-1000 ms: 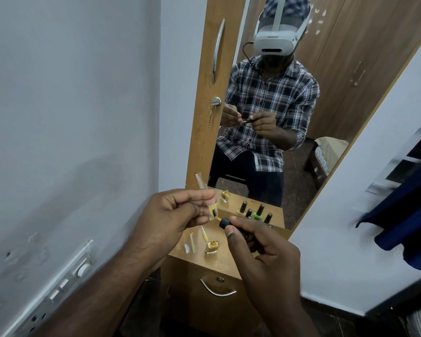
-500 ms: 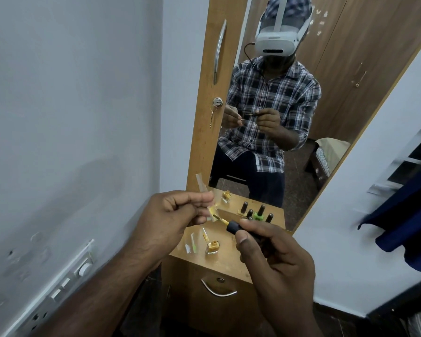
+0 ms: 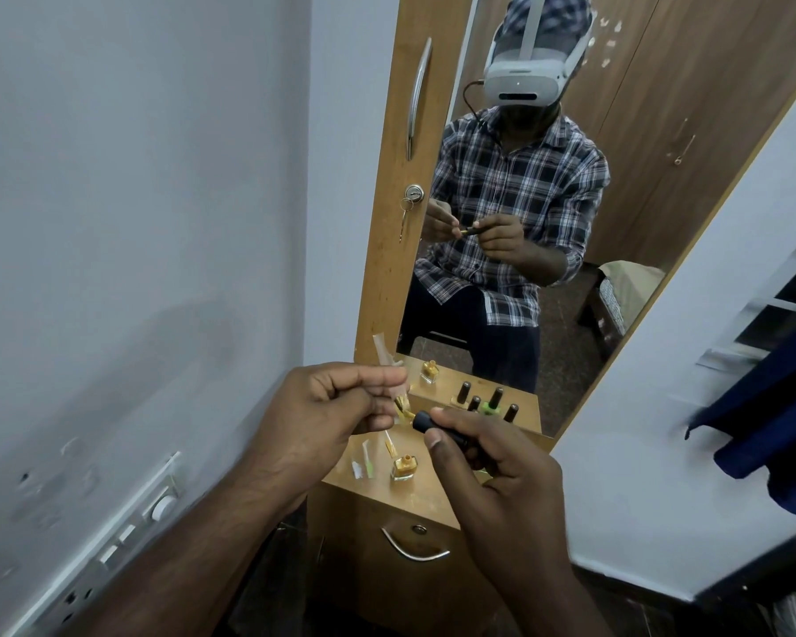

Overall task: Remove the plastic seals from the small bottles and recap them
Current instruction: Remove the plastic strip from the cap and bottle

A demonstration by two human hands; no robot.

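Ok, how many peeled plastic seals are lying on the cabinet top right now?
3, in a row left of the open yellow bottle: a clear one, a green-tinted one, and a yellowish one nearest the left hand. That hand or the right hand may hide more.

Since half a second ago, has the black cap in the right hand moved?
Yes. The black cap has shifted left, toward the left hand, judged against the open yellow bottle standing on the cabinet.

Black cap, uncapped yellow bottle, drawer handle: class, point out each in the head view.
black cap [image 3: 423,421], head view, on its rounded end beyond the right hand's grip.
uncapped yellow bottle [image 3: 404,468], head view, on its glass body.
drawer handle [image 3: 412,550], head view, on its curved metal bar.
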